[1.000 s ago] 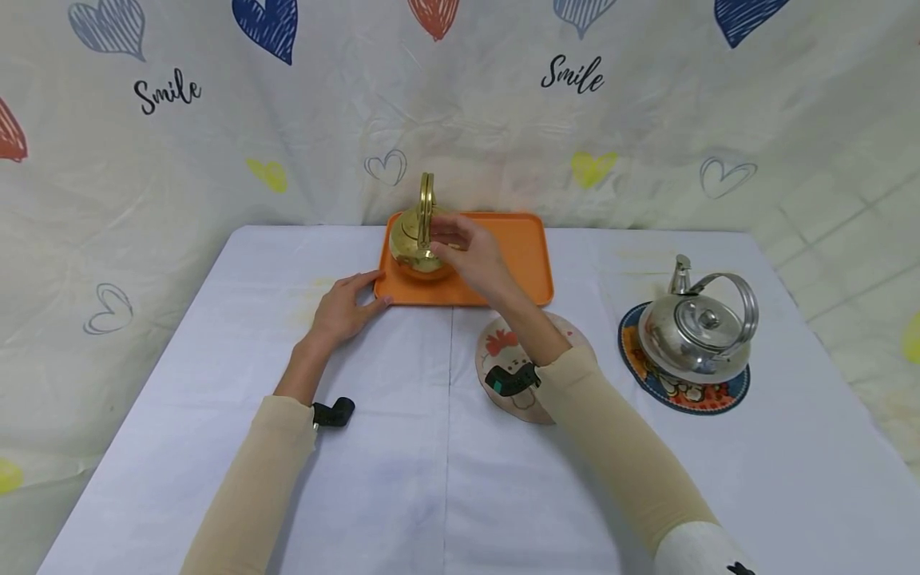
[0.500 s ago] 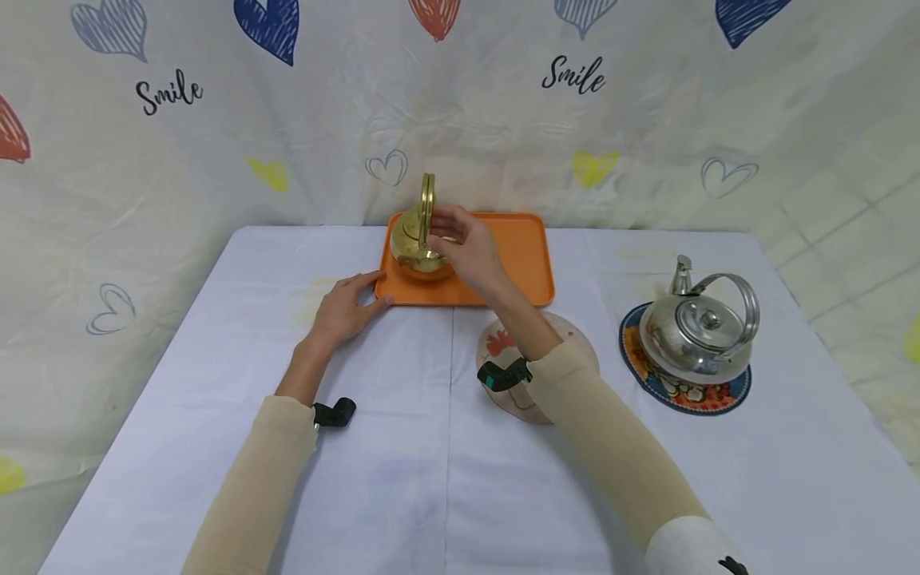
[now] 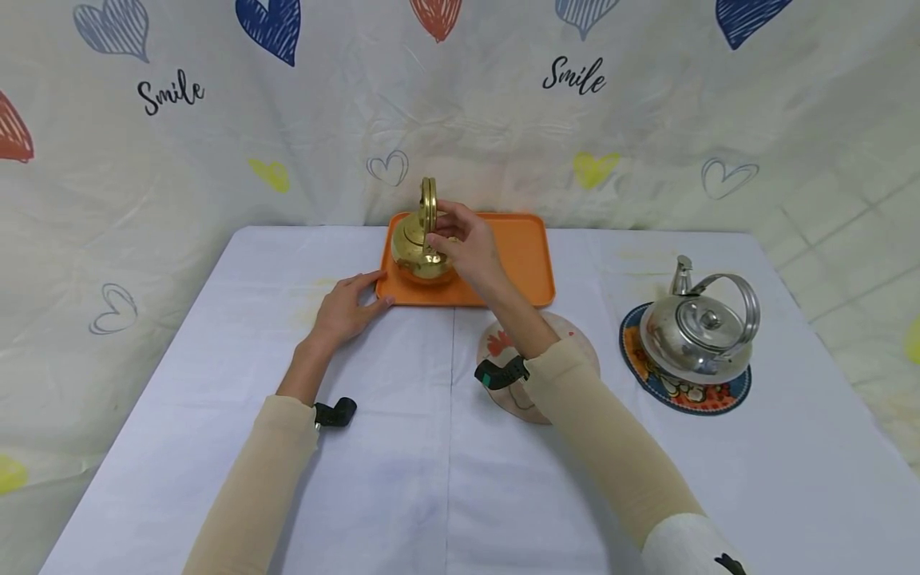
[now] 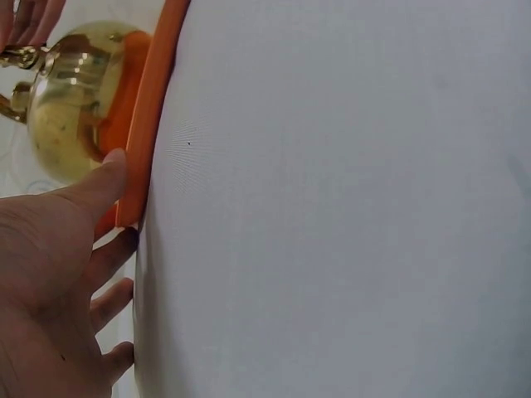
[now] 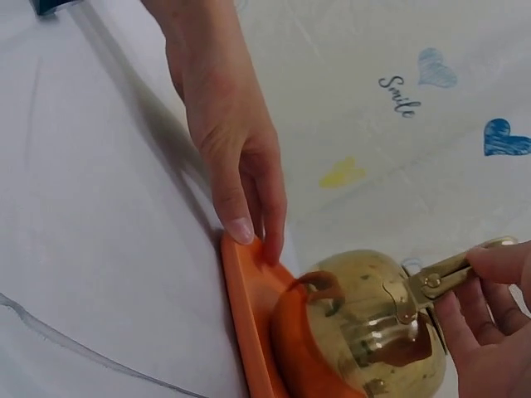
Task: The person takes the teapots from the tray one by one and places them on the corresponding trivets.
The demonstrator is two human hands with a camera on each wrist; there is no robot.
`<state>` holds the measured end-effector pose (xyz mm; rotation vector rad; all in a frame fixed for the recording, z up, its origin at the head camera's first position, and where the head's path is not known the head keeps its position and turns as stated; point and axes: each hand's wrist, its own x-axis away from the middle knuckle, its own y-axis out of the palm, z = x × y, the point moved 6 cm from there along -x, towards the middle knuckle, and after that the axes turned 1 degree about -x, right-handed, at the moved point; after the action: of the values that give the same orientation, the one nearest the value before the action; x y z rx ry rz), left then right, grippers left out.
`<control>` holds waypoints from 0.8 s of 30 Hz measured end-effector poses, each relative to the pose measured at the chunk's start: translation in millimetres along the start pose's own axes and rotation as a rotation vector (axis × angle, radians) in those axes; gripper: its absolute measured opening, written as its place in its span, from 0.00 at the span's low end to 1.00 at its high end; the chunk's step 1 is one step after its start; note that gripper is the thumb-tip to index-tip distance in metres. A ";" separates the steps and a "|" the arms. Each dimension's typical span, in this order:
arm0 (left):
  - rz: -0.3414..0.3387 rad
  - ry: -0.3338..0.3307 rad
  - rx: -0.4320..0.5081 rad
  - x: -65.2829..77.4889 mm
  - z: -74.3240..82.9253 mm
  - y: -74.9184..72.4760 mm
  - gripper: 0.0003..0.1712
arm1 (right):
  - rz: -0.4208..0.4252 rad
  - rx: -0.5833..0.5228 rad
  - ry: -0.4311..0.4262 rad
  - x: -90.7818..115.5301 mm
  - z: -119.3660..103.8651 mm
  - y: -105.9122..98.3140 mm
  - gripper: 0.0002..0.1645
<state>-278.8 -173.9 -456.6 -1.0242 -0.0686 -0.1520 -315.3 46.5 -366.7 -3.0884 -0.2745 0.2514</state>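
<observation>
A brass kettle [image 3: 408, 249] sits upright on the left half of an orange tray [image 3: 519, 257], just above the center of the head view, its round body topped by a raised handle [image 3: 428, 209]. The kettle's upright axis runs up the frame; the handle is seen almost edge-on, its hoop set from near side to far side. Which way the spout points cannot be told. The right hand [image 3: 469, 246], reaching in from the lower right, pinches the handle, thumb on one side and fingers on the other. The left hand [image 3: 343, 310] rests at the tray's lower-left corner, fingers extended and spread apart, thumb touching the near rim. Compared with a second ago, the handle's top sits slightly lower in the frame and the right hand's fingers reach a little higher along it; the left hand and tray hold their places. At right, a steel kettle [image 3: 693, 335] stands on a patterned mat [image 3: 719, 399].
</observation>
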 end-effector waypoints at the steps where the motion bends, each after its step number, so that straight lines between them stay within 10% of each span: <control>1: 0.000 0.000 0.000 0.1 0.2 -0.1 0.37 | 0.003 -0.001 -0.001 0.1 0.5 -0.5 0.31; 24: 0.005 0.003 0.006 0.3 0.5 -0.3 0.37 | -0.034 -0.029 -0.018 4.6 3.9 -9.0 0.32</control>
<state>-278.6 -173.7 -456.0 -1.0183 -0.0642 -0.1485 -313.0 56.2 -371.0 -3.1081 -0.3333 0.2775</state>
